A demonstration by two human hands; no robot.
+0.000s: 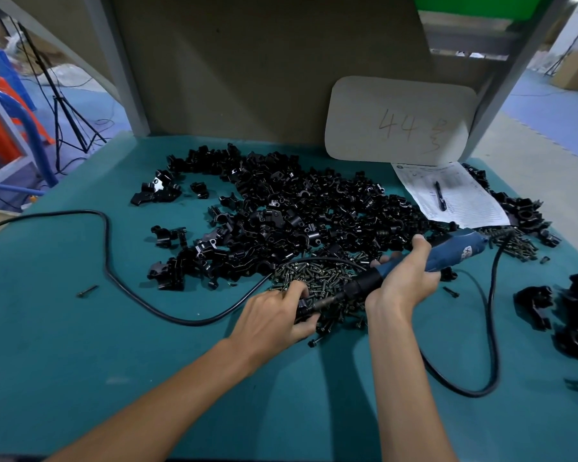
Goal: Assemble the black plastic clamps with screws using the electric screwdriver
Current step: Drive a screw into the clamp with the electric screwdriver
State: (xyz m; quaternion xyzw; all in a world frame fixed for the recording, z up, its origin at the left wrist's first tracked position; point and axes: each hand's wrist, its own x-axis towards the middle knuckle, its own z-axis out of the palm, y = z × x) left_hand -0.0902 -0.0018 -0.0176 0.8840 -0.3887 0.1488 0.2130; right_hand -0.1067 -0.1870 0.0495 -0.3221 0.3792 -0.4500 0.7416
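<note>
I am looking across the teal bench mat (80, 361), where a heap of black plastic clamps (297, 211) is crowding the dark screw pile (321, 278), a black cable (181, 320) crossing it, my right hand (404, 278) gripping the blue electric screwdriver (454, 250), my left hand (274, 316) pinching one clamp (305, 311) at its bit.

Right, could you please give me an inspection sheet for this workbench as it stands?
Surface: teal mat-covered table, strewn with parts.
Job's things: heap of black plastic clamp parts; pile of dark metal screws; blue electric screwdriver.
Clutter: printed paper sheet with black pen; grey board marked 44.
Hands: left hand grips a small black part at the driver tip; right hand grips the screwdriver.
Cables: black cable loops across the table.
Surroundings: black tripod, blue floor.
</note>
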